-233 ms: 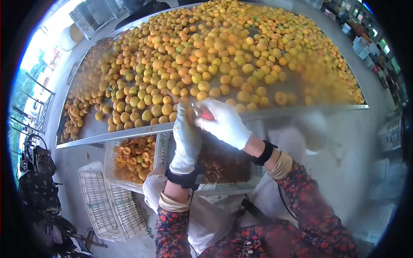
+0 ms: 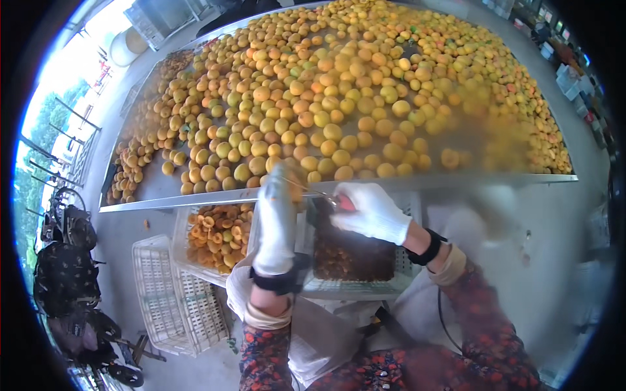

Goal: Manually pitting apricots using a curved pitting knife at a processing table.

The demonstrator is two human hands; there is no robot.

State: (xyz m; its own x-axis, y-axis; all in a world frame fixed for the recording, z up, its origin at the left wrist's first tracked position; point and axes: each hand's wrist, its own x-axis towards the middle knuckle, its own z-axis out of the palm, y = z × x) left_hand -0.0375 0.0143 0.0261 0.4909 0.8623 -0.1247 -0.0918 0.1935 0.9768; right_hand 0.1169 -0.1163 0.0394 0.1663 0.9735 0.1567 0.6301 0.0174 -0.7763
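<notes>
The left hand [image 2: 277, 225], in a white glove, is raised at the near edge of the metal sorting table [image 2: 150, 189]; it is motion-blurred, and its fingers appear curled around an orange apricot [image 2: 295, 174] at the fingertips, though the grip cannot be told for certain. The right hand [image 2: 373, 212], also white-gloved, is closed around a red-handled tool [image 2: 344, 203]. A thin metal blade [image 2: 312, 190] runs from that handle to the left and slightly far, its long axis nearly level, its tip reaching toward the left hand's fruit.

The tool sits just near of the table edge, between both hands and above the crates.

Containers:
- The sorting table carries a dense layer of whole yellow-orange apricots [image 2: 339, 98].
- A white crate [image 2: 184, 225] below the table edge, to the left, holds halved orange apricots.
- A white crate [image 2: 358, 287] under the hands holds a dark brown mass, too blurred to identify.
- A white slatted crate [image 2: 160, 293] lies farther left on the floor.
</notes>
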